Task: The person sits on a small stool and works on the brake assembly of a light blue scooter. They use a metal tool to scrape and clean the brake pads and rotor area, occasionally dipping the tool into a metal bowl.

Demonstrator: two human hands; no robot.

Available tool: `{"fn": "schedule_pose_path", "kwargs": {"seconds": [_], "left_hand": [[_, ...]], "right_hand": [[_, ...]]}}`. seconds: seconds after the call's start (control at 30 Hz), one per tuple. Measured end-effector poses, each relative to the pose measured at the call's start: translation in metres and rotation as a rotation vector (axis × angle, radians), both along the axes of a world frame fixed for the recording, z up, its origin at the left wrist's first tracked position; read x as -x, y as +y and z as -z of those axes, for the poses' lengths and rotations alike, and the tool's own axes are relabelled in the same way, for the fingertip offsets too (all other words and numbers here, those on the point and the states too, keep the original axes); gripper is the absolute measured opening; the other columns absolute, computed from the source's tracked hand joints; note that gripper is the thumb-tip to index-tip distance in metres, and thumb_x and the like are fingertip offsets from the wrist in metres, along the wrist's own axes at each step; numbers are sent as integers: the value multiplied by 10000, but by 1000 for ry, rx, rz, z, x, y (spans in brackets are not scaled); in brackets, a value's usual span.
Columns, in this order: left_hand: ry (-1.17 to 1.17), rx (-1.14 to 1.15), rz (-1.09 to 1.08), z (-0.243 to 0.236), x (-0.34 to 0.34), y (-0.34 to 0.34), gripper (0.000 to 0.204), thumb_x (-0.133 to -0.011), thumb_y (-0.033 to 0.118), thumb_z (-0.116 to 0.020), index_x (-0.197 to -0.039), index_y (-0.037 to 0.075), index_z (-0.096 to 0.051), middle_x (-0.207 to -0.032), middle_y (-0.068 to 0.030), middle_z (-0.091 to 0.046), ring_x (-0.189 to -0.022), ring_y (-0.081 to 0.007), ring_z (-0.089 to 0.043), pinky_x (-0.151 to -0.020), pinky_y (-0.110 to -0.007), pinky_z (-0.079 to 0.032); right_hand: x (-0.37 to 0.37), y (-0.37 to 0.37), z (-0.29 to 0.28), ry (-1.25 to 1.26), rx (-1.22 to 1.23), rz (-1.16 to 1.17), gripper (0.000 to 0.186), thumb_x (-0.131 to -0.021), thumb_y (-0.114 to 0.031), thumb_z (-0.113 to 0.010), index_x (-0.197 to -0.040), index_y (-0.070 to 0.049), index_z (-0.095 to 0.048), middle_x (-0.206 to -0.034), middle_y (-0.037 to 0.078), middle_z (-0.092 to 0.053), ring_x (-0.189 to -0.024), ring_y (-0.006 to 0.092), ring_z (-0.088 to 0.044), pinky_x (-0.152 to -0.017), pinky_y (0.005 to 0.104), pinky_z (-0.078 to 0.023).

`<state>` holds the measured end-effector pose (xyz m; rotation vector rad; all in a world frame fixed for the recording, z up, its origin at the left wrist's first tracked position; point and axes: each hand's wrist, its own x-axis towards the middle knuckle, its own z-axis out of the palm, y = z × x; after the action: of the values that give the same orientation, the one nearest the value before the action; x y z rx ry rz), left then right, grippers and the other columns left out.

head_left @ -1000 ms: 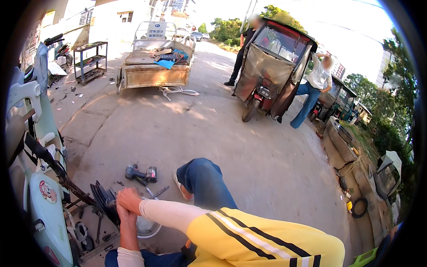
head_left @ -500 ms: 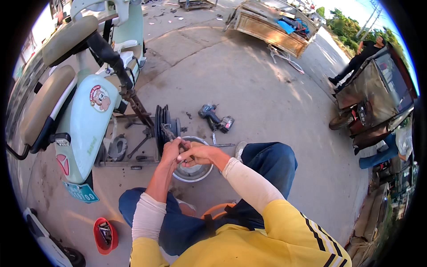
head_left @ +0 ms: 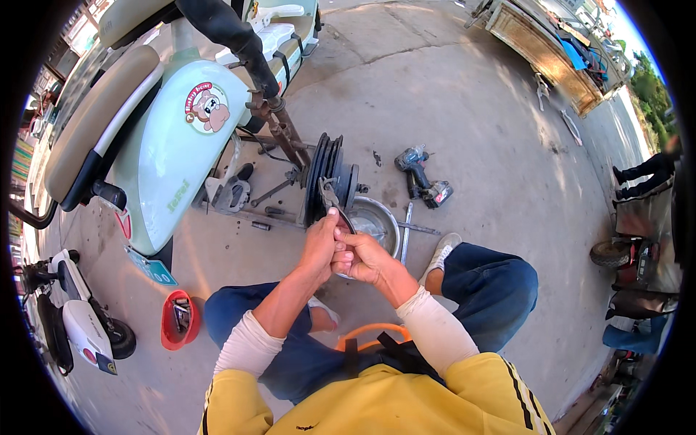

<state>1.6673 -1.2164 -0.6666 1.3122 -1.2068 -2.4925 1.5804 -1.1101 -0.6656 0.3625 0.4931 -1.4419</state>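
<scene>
Both my hands are closed together around the handles of a pair of dark metal pliers (head_left: 329,194). My left hand (head_left: 321,243) grips from the left, thumb pointing up along the handle. My right hand (head_left: 367,259) wraps the other side, its fingers against the left ones. The jaws reach the side of a black wheel rim (head_left: 317,177), near its hub; exactly what they bite on is too small to tell. That rim stands upright at the lower end of a rusty fork tube (head_left: 287,142). Below the hands lies a silver metal bowl (head_left: 394,226), partly covered by them.
A cordless impact driver (head_left: 417,174) and a long metal bar (head_left: 407,232) lie right of the rim. At left stands a pale green scooter (head_left: 174,152). A red container (head_left: 168,322) holds small parts. A white scooter (head_left: 85,326) is further left, a cart (head_left: 540,54) far right.
My view has swung left and down, so the scene sits further right. Both hands keep hold of the pliers at the rim, and my right forearm is drawn in closer.
</scene>
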Motion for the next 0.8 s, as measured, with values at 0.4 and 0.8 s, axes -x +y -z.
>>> {"fn": "schedule_pose_path", "kwargs": {"seconds": [0.4, 0.8], "left_hand": [[290, -54, -255, 17, 15, 5, 565, -1123, 510, -300, -1268, 58, -608, -1026, -72, -693, -988, -167, -665, -839, -337, -535], [-322, 835, 1044, -9, -71, 23, 437, -1004, 326, -540, -1097, -88, -644, -1066, -328, -691, -1016, -478, -675, -913, -529, -513]], "right_hand": [[11, -27, -38, 1755, -300, -422, 387, -1012, -218, -555, -1319, 16, -588, -1078, 297, -716, -1063, 485, -660, -931, 491, -505], [-79, 87, 19, 1394, -323, -420, 209, -1048, -174, -553, -1011, 6, -651, -750, 70, -671, -653, 142, -594, -602, 332, -478]]}}
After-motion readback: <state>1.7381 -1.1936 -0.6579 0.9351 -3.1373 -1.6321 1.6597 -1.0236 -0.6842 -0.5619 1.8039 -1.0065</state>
